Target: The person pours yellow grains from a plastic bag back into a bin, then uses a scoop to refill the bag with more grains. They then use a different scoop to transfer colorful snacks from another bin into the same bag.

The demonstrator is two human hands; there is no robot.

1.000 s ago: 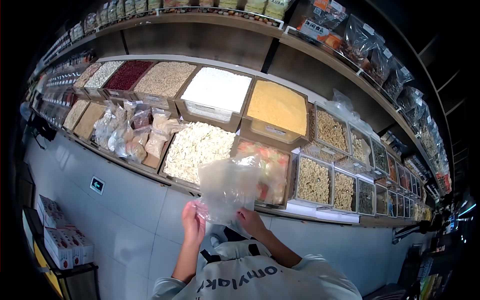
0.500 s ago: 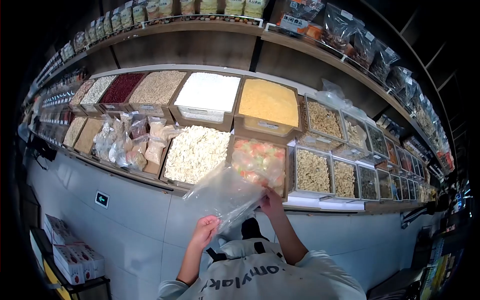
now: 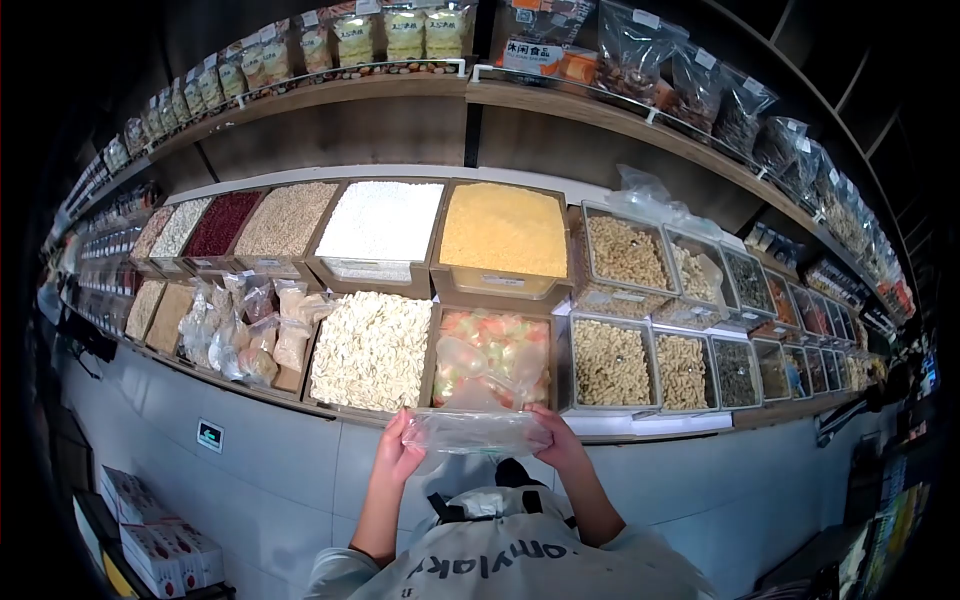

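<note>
A clear plastic bag [image 3: 475, 432] is stretched level between my two hands, close to the front edge of the display. My left hand [image 3: 399, 448] grips its left end, and my right hand [image 3: 553, 436] grips its right end. Just beyond the bag is a bin of orange and pale green pieces [image 3: 495, 345], with clear plastic lying on them. To its left stands a bin of flat white pieces [image 3: 370, 350]. Behind these are a bin of yellow grain [image 3: 505, 228] and one of white grain [image 3: 382, 220].
Small filled bags [image 3: 245, 330] lie at the left of the display. Clear bins of tan pieces [image 3: 611, 362] stand on the right. A shelf [image 3: 570, 98] with packaged goods runs above. White boxes [image 3: 165, 550] sit at lower left.
The bag has gone from hanging slanted over the bins to a narrow, level band nearer my body. My hands are now at about the same height, and the view has shifted.
</note>
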